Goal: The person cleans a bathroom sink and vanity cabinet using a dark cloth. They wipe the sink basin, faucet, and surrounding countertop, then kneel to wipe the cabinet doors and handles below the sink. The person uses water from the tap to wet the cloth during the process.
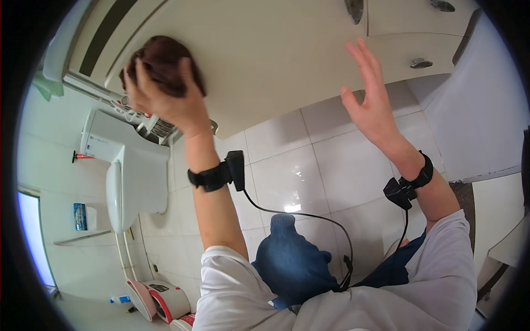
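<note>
My left hand (165, 101) is spread over a bunched dark brown cloth (165, 66), holding it against the cream cabinet door (256, 58) near the door's left side. The hand and cloth are slightly blurred. My right hand (368, 99) holds nothing; its fingers are apart and raised before the cabinet's right part, close to the seam beside a drawer front (405, 53). Whether its fingertips touch the cabinet I cannot tell. Each wrist wears a black strap with a small box and cable.
A white toilet (140, 178) stands at left, with a coiled hose or cord (162, 128) between it and the cabinet. Pink-and-white bins (165, 302) sit lower left. Pale tiles (285, 173) cover the floor. Metal handles (421, 63) stick out from the drawers. A white panel (484, 103) rises at right.
</note>
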`<state>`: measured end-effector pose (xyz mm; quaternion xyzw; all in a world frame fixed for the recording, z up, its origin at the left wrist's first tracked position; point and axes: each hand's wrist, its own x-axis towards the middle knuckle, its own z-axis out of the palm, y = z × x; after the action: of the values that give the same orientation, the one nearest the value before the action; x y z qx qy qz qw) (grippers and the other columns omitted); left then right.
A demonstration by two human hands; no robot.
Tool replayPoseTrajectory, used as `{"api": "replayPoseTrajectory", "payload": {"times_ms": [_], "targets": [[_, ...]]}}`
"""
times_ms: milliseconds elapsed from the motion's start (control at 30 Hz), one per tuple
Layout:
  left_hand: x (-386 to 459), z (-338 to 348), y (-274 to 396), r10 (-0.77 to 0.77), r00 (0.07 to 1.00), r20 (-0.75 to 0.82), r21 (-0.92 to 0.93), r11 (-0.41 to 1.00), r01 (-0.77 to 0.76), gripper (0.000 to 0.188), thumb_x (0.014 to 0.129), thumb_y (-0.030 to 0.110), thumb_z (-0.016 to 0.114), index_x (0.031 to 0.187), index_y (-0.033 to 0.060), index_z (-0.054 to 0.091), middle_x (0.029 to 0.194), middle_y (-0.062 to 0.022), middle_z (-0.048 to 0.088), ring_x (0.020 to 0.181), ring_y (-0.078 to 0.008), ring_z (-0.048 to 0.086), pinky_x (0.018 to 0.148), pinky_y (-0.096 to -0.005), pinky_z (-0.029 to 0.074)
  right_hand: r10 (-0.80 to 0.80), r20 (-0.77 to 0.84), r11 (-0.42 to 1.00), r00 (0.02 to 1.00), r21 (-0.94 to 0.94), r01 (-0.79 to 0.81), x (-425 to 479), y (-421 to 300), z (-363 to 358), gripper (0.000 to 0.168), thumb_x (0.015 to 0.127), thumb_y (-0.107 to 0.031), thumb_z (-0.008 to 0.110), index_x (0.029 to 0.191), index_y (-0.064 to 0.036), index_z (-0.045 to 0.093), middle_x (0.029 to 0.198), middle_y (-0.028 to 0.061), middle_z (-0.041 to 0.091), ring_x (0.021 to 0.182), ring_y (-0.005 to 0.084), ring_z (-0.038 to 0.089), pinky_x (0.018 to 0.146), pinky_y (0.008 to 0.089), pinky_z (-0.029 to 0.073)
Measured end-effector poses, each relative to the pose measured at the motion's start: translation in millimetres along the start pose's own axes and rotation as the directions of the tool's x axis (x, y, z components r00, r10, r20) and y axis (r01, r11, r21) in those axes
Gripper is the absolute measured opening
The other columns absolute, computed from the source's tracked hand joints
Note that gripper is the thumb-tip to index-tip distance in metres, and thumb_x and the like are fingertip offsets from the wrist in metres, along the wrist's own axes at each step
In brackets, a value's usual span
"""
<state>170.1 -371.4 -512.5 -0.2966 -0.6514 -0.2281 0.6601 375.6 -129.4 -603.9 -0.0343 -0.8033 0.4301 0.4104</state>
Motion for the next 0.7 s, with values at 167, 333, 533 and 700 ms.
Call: {"api": "replayPoseTrajectory", "payload": {"times_ms": [167, 333, 533, 700], "targets": [[-116, 0, 6, -0.026, 0.983, 0.184, -0.036, 0.999, 0.033, 0.085, 0.079, 0.024, 0.083, 0.148, 0.0036, 0.037, 0.159, -0.0205, 0.029, 0.145, -0.0447, 0.025, 0.116, -0.0589, 0.023, 0.03, 0.12, 0.989, 0.992, -0.15, -0.011, -11, 10, 17, 0.077, 0.088, -0.005, 0.061, 0.158, -0.014, 0.029, 0.164, 0.0192, 0.018, 0.149, 0.0395, 0.026, 0.116, 0.0463, 0.035], [-216, -23, 1, -0.075, 0.927, 0.367, -0.081, 0.99, 0.112, 0.083, 0.072, -0.003, 0.079, 0.144, 0.0098, 0.04, 0.159, -0.0168, 0.026, 0.143, -0.045, 0.028, 0.118, -0.0572, 0.028, 0.025, 0.143, 0.978, 0.989, -0.208, 0.005, -15, 10, 33, 0.08, 0.088, -0.004, 0.062, 0.159, -0.018, 0.027, 0.166, 0.0198, 0.011, 0.151, 0.0407, 0.023, 0.118, 0.0473, 0.032], [-214, -34, -13, -0.219, 0.899, 0.38, -0.131, 0.949, 0.286, 0.086, 0.072, -0.007, 0.077, 0.146, 0.0063, 0.036, 0.159, -0.0186, 0.024, 0.144, -0.0422, 0.028, 0.119, -0.0519, 0.03, 0.015, 0.168, 0.969, 0.986, -0.245, 0.027, -15, 12, 37, 0.082, 0.087, -0.003, 0.063, 0.159, -0.02, 0.028, 0.167, 0.0199, 0.009, 0.151, 0.0424, 0.023, 0.117, 0.048, 0.034], [-223, -41, -8, -0.365, 0.841, 0.398, -0.076, 0.901, 0.427, 0.081, 0.075, -0.009, 0.07, 0.147, 0.004, 0.035, 0.158, -0.0197, 0.027, 0.145, -0.0419, 0.027, 0.119, -0.0489, 0.028, -0.06, 0.197, 0.948, 0.979, -0.295, 0.118, -16, 21, 36, 0.08, 0.087, -0.002, 0.064, 0.158, -0.02, 0.031, 0.167, 0.0199, 0.008, 0.15, 0.0423, 0.025, 0.116, 0.0468, 0.035]]}}
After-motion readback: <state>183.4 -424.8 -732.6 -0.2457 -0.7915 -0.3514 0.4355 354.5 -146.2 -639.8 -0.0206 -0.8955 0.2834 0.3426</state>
